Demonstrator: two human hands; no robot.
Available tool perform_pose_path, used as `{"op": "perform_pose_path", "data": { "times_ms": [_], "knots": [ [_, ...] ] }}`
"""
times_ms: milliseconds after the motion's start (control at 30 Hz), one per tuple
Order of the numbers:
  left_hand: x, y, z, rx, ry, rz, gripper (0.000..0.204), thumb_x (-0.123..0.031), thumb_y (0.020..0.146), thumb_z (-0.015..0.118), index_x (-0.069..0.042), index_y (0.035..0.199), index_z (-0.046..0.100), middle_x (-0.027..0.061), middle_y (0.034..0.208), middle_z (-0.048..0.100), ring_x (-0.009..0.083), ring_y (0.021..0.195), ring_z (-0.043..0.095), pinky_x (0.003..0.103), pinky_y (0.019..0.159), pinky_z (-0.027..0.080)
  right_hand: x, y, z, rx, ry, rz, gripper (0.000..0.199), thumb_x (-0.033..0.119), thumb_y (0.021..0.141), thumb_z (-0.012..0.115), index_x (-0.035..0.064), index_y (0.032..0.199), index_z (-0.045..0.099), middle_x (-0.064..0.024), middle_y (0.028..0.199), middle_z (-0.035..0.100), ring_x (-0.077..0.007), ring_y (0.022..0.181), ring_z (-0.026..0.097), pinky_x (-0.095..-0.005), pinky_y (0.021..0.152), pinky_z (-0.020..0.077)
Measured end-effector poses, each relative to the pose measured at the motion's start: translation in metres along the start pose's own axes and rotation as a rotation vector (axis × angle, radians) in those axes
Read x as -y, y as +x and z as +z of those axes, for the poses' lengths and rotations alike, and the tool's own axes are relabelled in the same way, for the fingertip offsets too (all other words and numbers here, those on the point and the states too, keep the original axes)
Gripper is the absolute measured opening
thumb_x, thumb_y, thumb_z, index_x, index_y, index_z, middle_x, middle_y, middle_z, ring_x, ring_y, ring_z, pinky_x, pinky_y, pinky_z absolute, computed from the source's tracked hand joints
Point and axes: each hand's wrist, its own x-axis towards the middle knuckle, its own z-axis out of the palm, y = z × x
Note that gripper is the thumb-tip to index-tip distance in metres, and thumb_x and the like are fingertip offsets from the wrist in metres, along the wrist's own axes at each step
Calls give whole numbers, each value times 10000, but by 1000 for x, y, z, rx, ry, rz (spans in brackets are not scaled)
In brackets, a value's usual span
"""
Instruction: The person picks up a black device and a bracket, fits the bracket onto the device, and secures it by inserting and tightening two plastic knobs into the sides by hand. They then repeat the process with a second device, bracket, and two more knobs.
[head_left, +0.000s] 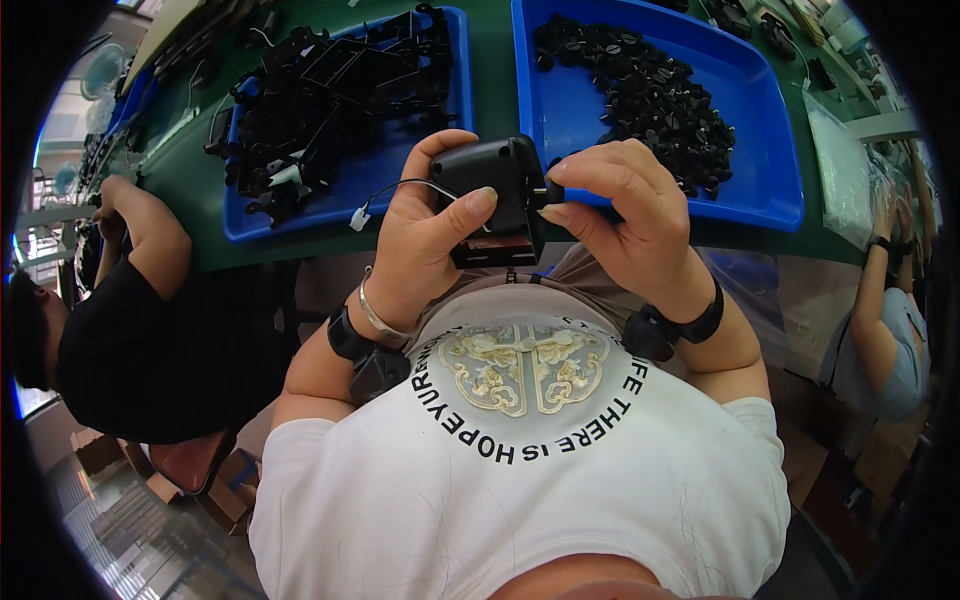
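Observation:
My left hand [425, 225] is closed around a black plastic housing [487, 170], its thumb pressed on the near face. A thin cable with a white connector [359, 218] trails from the housing past the left fingers. At the housing's right side my right hand [630, 200] pinches a small black thumb screw [553, 188] between thumb and index finger. The screw's metal shank points left against the housing; how deep it sits cannot be seen. Both hands are over the table's near edge, in front of the trays.
A blue tray [467, 70] at left holds black bracket-like parts [330, 85]. Another blue tray [775, 150] at right holds many black thumb screws [660, 100]. Clear plastic bags [838, 175] lie farther right on the green table [190, 165]. Co-workers sit on both sides.

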Motion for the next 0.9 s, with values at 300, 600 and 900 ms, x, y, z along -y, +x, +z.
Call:
{"op": "perform_pose_path", "data": {
  "times_ms": [300,600,900],
  "knots": [
    [2,0,-1,-3,118,32,542,-121,792,683,-82,1223,357,108,1071,496,188,926,587,338,745,573,-2,-14,13,-76,274,214,278,73,714,741,18,946,598,-99,851,596,-196,738,576,-256,627,460],
    [-2,3,-3,74,317,115,538,-116,787,689,-77,1215,366,106,1065,512,174,913,586,309,740,564,-7,-16,10,-77,226,77,279,68,710,742,22,944,597,-95,842,600,-197,734,576,-262,622,466],
    [1,2,4,0,138,-72,540,-112,779,697,-76,1209,373,98,1064,514,163,920,577,286,747,549,-3,-16,6,-49,179,142,264,90,714,748,13,909,589,-84,820,597,-170,705,569,-253,618,465]
  ]
}}
